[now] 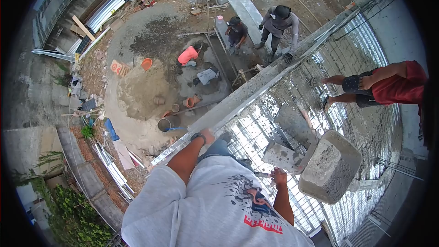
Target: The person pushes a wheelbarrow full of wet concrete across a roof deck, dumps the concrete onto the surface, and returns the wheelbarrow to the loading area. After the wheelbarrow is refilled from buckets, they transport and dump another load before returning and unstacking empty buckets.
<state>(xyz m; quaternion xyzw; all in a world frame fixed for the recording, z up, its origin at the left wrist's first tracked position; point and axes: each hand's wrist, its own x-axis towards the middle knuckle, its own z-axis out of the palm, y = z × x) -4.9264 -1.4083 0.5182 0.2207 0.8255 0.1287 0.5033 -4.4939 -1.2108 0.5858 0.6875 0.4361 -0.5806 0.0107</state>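
My left hand (208, 136), with a dark band at the wrist, is low beside the edge of the concrete beam (228, 114); its fingers are too small and blurred to read. My right hand (278, 176) has its fingers curled at the end of a short grey handle (262, 174); what it grips is partly hidden. Just beyond that hand lies a flat, cement-smeared grey plate (280, 155). To its right sits a large cement-caked tub (330, 167), tilted, over the rebar grid (249, 137).
A person in red (398, 84) stands on the rebar deck at right. Beyond the beam, two people stand near planks (247, 11), and two others bend by a sand heap (141, 84). Buckets (169, 123) are on the ground below, a drop from the deck's edge.
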